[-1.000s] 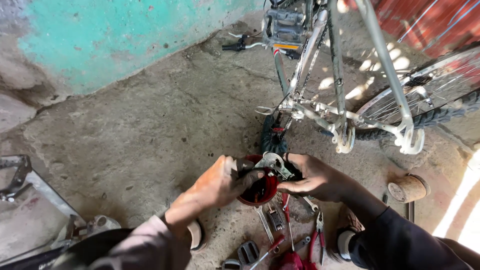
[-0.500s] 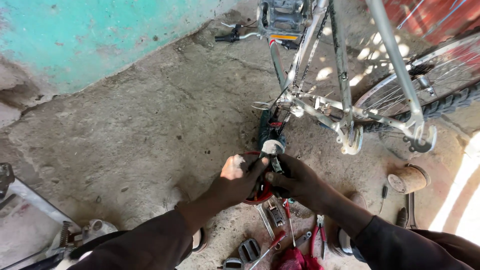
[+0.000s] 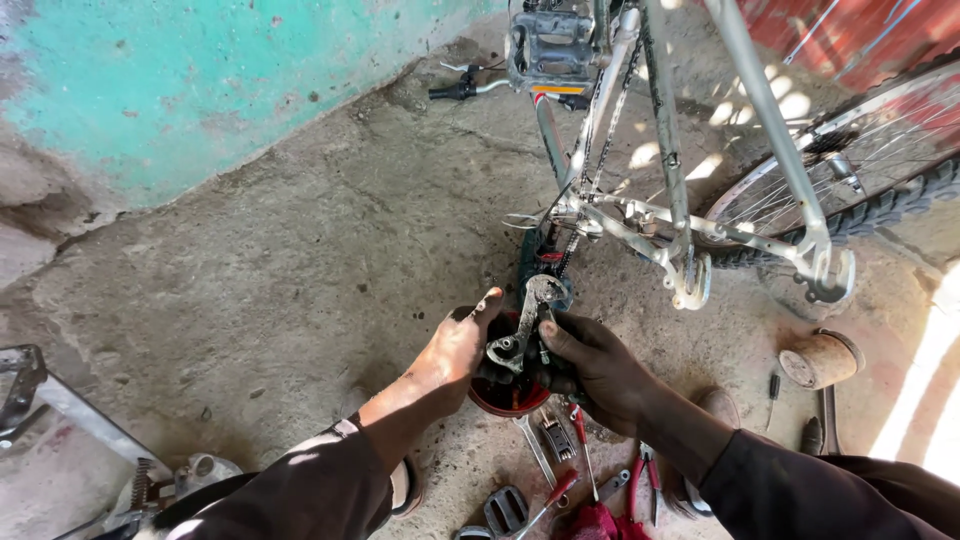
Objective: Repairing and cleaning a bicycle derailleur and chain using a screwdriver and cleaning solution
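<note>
Derailleur (image 3: 527, 325), grey and greasy, sat between our two hands above a red bowl (image 3: 505, 400) on the concrete floor (image 3: 280, 290), its upper cage reaching toward the chain (image 3: 590, 170) of the upturned bicycle (image 3: 680, 200).

Going left to right: a metal bracket (image 3: 50, 400) lay at the far left edge, well apart from the work. Our left hand (image 3: 455, 345) rested against the left side of the derailleur, fingers curled together on its lower body with the thumb lifted free. Our right hand (image 3: 595, 365) came in from the other side, fingers clamped on the part's right edge, the thumb pressed along it. Below the hands lay a spanner (image 3: 535, 450), a red-handled screwdriver (image 3: 552, 492) and red-handled pliers (image 3: 640, 470), close together. Further right a small round tin (image 3: 820, 358) stood on the floor near the rear wheel (image 3: 860, 215).

We judged the hold risky: the part looked oily, and a slip could have dropped it into the bowl or onto the concrete. Small springs or bolts, if loosened, might have scattered among the tools. Fingers near the chain could also have been pinched if the wheel turned.
</note>
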